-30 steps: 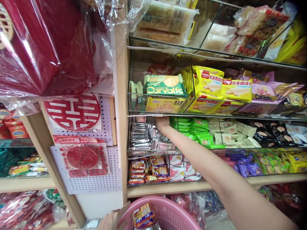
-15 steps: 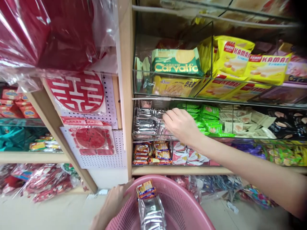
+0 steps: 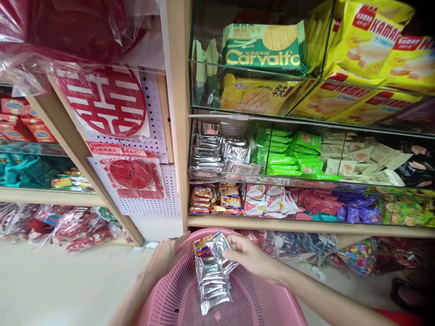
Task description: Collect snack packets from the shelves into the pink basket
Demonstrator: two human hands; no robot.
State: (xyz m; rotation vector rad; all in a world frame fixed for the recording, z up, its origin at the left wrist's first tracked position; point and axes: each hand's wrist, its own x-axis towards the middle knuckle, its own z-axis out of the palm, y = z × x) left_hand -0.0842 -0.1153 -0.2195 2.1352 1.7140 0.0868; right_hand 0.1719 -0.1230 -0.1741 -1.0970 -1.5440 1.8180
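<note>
My right hand [image 3: 249, 257] is over the pink plastic basket [image 3: 287, 296], its thumb and fingers closed on a silver foil packet [image 3: 218, 246]. Below that packet, a row of overlapping silver packets [image 3: 212, 290] lies in the basket. An orange and blue snack packet [image 3: 201, 246] sits at the row's far end, partly covered by the held one. My left hand [image 3: 162, 259] grips the basket's left rim, with some fingers hidden. More silver packets [image 3: 207, 151] are stacked in the left compartment of the shelf ahead.
Clear-fronted shelves hold green packets [image 3: 285, 154], orange packets [image 3: 231, 199], white packets [image 3: 254, 201] and yellow wafer packs [image 3: 367, 45]. A wooden post [image 3: 176, 113] stands to their left. Red round decorations [image 3: 105, 102] hang on a pegboard. Bagged goods [image 3: 81, 226] lie low at left.
My right hand has come down from the silver packets' shelf compartment to the basket, bringing a silver packet. My left hand stays at the rim. The view has shifted, so the shelves appear higher.
</note>
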